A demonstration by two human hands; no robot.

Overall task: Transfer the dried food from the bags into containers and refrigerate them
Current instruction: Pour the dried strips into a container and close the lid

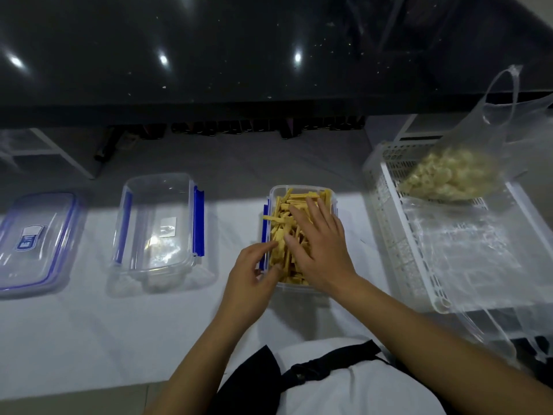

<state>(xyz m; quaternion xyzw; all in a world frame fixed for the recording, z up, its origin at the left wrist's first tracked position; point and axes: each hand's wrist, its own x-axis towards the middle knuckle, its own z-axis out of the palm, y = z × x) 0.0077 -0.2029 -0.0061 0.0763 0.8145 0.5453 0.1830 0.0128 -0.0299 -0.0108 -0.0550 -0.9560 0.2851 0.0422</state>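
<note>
Centrally, the box (299, 289) of yellow strips (299, 199) lies under the flat, straight-fingered right hand (323, 250); the loose-fingered left hand (251, 274) touches its left rim. A clear box (158, 229) stands left; bagged food (449, 178) in a basket (386, 211) right.

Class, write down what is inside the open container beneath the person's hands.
Yellow dried strips fill the container. The right hand rests on them, covering the middle; the bottom is hidden.
</note>
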